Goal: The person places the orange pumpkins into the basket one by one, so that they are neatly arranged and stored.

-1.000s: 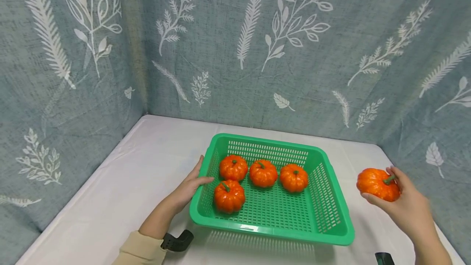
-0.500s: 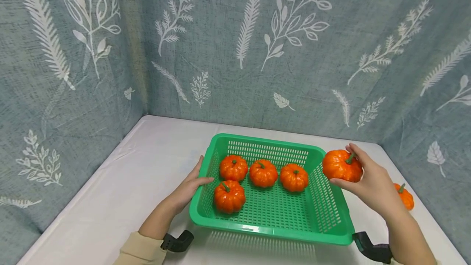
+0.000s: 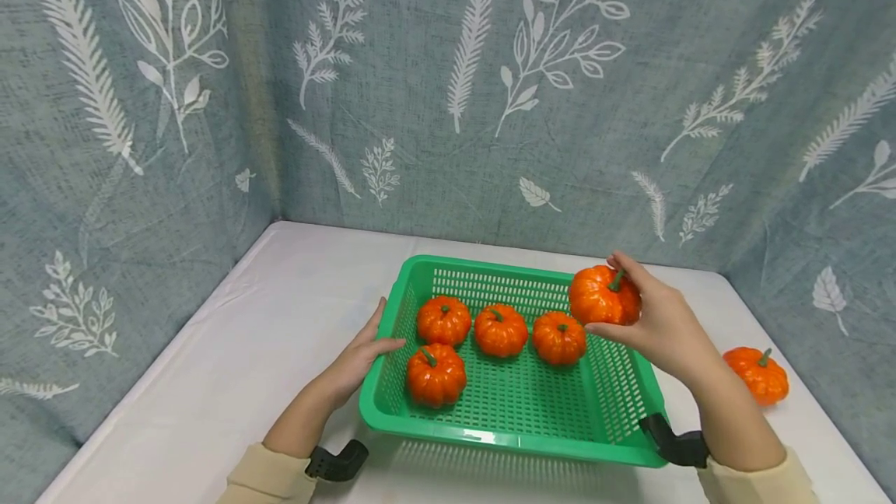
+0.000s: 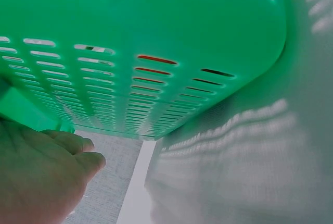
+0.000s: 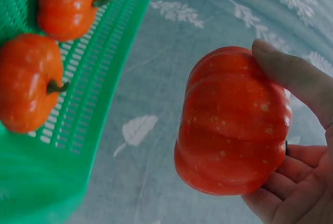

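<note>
A green plastic basket with slotted walls stands on the table, several small orange pumpkins inside it. My left hand grips the basket's left rim, thumb over the edge and the other fingers outside; in the left wrist view this hand lies beside the slotted wall. Between the thumb and fingers of my right hand is another orange pumpkin, held above the basket's back right corner. The right wrist view shows this pumpkin from its ribbed underside, its stem mostly hidden.
One more pumpkin sits on the white tablecloth to the right of the basket. A pumpkin in the basket lies close below the held one. Grey-blue leaf-printed curtain encloses the back and sides.
My right hand has carried its pumpkin leftward and up, from right of the basket to over its back right corner. The pumpkin on the right came into view. My left hand stays put.
</note>
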{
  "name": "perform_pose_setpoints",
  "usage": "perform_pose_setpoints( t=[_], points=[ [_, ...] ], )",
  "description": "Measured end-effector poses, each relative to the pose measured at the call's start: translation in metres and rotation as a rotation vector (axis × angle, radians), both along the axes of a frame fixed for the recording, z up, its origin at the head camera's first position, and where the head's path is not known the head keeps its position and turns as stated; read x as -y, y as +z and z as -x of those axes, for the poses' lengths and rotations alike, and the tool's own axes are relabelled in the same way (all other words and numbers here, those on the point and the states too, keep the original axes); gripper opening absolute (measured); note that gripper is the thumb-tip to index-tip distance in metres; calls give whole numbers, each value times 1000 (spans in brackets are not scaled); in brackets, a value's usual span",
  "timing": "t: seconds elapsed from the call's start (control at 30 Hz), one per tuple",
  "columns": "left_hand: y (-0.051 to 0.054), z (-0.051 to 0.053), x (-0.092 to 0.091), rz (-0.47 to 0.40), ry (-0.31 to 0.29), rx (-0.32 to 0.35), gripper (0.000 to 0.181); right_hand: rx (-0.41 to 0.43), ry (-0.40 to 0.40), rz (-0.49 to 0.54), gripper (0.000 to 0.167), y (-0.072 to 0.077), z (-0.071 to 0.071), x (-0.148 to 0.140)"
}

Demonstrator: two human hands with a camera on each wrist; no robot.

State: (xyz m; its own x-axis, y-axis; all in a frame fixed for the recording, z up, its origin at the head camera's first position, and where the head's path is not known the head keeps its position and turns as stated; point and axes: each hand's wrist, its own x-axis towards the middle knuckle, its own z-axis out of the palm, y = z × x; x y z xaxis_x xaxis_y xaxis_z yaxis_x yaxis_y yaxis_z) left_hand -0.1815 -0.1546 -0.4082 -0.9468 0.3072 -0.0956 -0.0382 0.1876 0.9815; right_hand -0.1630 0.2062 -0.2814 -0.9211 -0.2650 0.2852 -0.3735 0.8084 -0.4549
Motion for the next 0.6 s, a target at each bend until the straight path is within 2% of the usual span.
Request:
perform_pose_setpoints(
  t=[0.37, 0.6],
  points=[
    [-3, 0, -2, -1, 10, -4, 80, 56, 121, -9, 89, -11, 15, 35],
    [-2, 1, -1, -3, 3, -21, 80, 30, 201, -72, 91, -20, 20, 52]
  ],
)
